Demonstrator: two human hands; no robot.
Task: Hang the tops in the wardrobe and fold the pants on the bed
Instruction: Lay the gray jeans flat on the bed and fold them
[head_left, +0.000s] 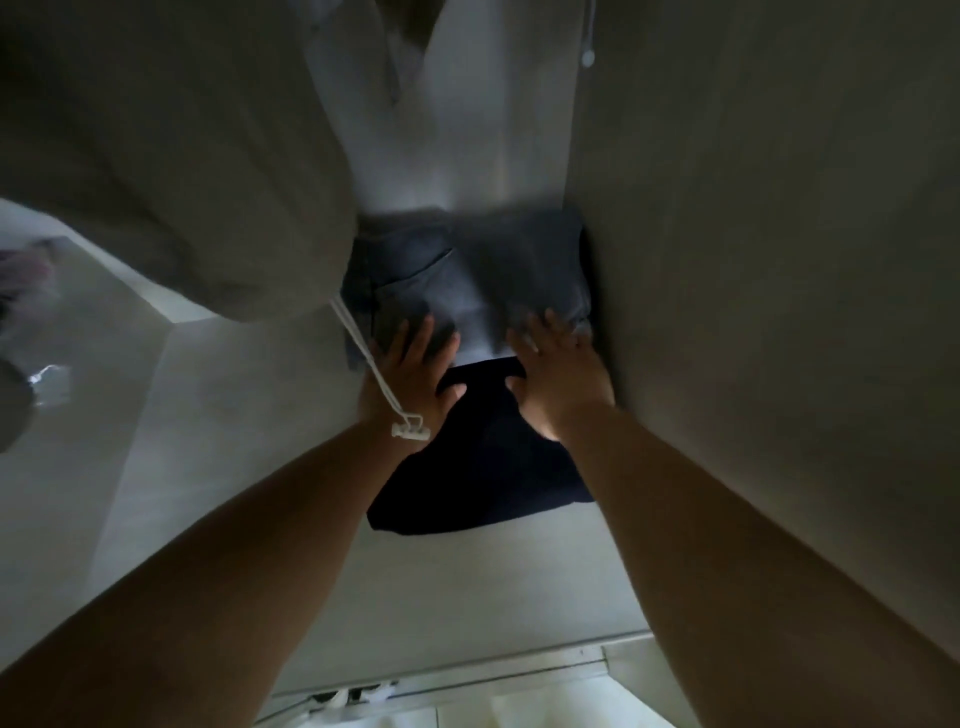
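Folded grey-blue denim pants pressed flat under left hand and right hand, fingers spread, gripping nothing; stacked over folded black garment on pale wardrobe shelf, likely for neat storage

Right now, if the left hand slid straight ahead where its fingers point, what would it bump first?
Probably more of the folded grey jeans that the left hand already rests on; beyond them, hanging white fabric, though depth is unclear.
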